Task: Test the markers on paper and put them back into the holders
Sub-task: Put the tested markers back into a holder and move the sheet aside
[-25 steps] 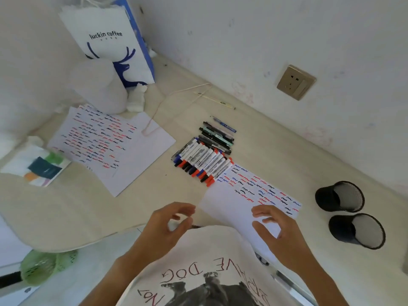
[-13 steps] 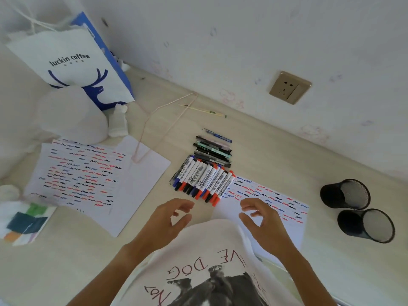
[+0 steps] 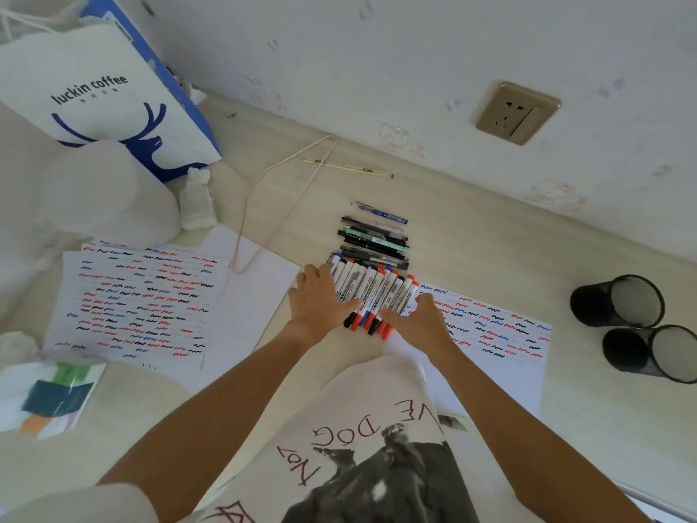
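A row of markers (image 3: pixel 371 292) lies on the worktop (image 3: pixel 471 239), well left of the two holders (image 3: pixel 637 326); the left hand (image 3: pixel 320 300) and right hand (image 3: pixel 424 315) flank the row, fingers loosely extended, touching its outer markers, grasping none

lower holder (image 3: pixel 656 354) cut by right edge, marker labels perhaps unreadable

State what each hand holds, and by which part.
Nothing is gripped. The left hand and right hand lie on opposite sides of the row of markers, fingers touching the outer barrels.
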